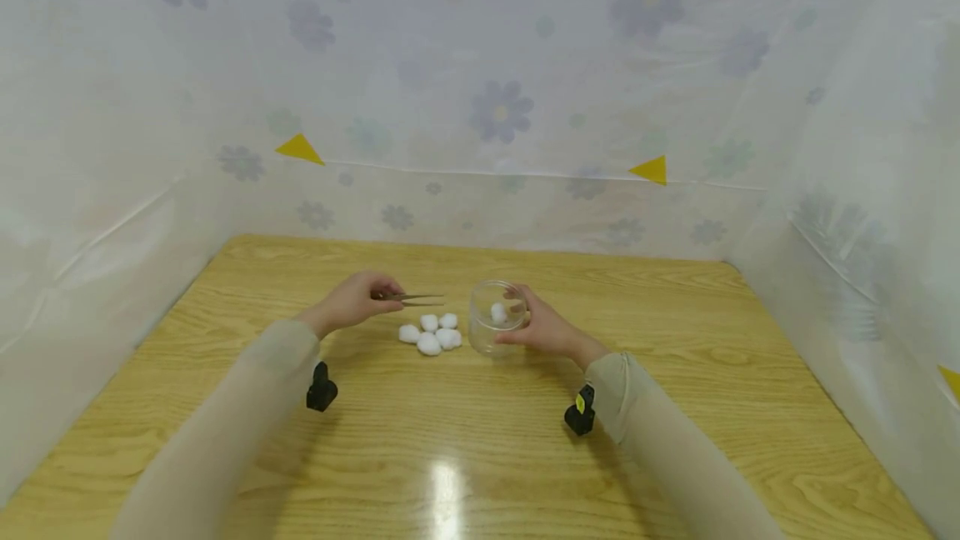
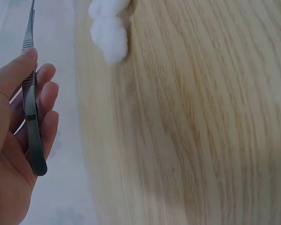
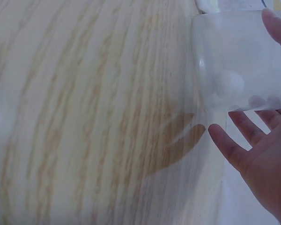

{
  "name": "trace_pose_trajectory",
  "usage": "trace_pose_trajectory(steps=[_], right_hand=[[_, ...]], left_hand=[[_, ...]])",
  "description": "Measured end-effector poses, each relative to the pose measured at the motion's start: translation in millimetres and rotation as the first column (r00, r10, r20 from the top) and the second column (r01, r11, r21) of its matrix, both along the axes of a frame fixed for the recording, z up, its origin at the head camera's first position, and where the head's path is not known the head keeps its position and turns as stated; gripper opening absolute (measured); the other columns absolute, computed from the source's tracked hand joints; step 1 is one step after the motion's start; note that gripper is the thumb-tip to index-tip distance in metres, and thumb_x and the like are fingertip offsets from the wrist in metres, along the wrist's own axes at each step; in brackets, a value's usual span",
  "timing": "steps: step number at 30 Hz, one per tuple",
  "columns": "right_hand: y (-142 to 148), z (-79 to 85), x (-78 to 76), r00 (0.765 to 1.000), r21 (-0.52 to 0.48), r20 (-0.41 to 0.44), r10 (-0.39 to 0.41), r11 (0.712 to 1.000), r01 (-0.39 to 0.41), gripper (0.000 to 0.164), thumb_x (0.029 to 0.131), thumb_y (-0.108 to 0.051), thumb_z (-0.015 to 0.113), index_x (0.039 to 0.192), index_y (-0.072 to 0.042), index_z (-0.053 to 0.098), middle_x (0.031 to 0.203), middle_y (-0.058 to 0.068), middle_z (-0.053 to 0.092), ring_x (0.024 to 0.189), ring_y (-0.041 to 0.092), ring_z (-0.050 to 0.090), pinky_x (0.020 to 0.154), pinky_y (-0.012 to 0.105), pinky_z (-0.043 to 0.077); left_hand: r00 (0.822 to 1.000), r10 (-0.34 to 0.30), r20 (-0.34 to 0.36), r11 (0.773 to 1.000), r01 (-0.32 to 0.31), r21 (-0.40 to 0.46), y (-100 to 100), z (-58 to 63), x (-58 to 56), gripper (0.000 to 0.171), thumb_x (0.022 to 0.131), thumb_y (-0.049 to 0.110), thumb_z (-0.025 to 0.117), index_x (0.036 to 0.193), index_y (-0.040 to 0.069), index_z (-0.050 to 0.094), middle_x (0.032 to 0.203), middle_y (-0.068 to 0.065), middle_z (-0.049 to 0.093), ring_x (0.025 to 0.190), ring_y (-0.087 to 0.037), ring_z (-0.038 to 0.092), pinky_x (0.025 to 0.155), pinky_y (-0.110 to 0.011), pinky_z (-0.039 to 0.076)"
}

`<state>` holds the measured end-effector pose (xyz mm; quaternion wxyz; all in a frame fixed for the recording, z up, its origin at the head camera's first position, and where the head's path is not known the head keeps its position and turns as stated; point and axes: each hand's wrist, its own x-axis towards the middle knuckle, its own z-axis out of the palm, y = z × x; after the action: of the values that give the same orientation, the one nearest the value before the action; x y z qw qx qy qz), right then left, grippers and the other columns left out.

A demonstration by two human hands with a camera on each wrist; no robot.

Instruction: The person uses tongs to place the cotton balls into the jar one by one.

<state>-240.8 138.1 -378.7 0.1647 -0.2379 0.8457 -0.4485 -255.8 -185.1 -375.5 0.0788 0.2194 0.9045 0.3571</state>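
No lettering, brand or number can be read. The only sign-like marks are plain yellow shapes: a left yellow triangle [image 1: 300,149] and a right yellow triangle [image 1: 651,170], both on the far flowered sheet [image 1: 420,107]; a yellow patch [image 1: 951,382], cut off by the view's edge, on the right side sheet [image 1: 900,148]; and a small yellow sticker [image 1: 581,403] on the black device [image 1: 579,421] at the right wrist, too small to make out.
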Motion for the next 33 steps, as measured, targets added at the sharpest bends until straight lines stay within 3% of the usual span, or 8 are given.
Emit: trace_pose_trajectory(steps=[19, 25, 33], right_hand=[[1.1, -3.5, -3.6, 1.000, -0.011, 0.017, 0.008, 1.000, -0.008, 0.083, 0.085, -0.012, 0.069, 0.147, -0.001, 0.015, 0.149, 0.025, 0.023, 0.132, 0.043, 0.032, 0.094, 0.050, 0.044], [1.0, -3.8, -4.1, 1.000, -0.016, 0.030, 0.004, 1.000, -0.004, 0.083, 0.085, -0.012, 0.069, 0.147, -0.001, 0.015, 0.149, 0.025, 0.023, 0.132, 0.042, 0.032, 0.093, 0.050, 0.045], [0.9, -2.8, -3.3, 1.000, -0.009, 0.029, 0.007, 1.000, -0.006, 0.083, 0.085, -0.012, 0.069, 0.147, 0.000, 0.015, 0.149, 0.025, 0.023, 0.133, 0.042, 0.032, 0.094, 0.050, 0.045]], left_hand=[[0.999, 0.030, 0.030, 0.999, -0.029, -0.034, -30.9, -14.1, 10.9, 0.022, 0.089, 0.015, 0.064, 0.106, 0.001, 0.067, 0.099, -0.012, 0.068, 0.090, -0.021, 0.063, 0.077, -0.037, 0.051], [0.997, 0.045, 0.065, 0.998, -0.043, -0.035, -38.0, -19.6, 15.3, 0.021, 0.089, 0.016, 0.065, 0.105, 0.003, 0.068, 0.095, -0.009, 0.068, 0.084, -0.016, 0.062, 0.075, -0.034, 0.051], [0.996, 0.072, 0.056, 0.994, -0.068, -0.082, -44.1, -27.7, 16.9, 0.018, 0.088, 0.015, 0.065, 0.101, 0.004, 0.069, 0.092, -0.006, 0.068, 0.082, -0.014, 0.061, 0.073, -0.033, 0.050]])
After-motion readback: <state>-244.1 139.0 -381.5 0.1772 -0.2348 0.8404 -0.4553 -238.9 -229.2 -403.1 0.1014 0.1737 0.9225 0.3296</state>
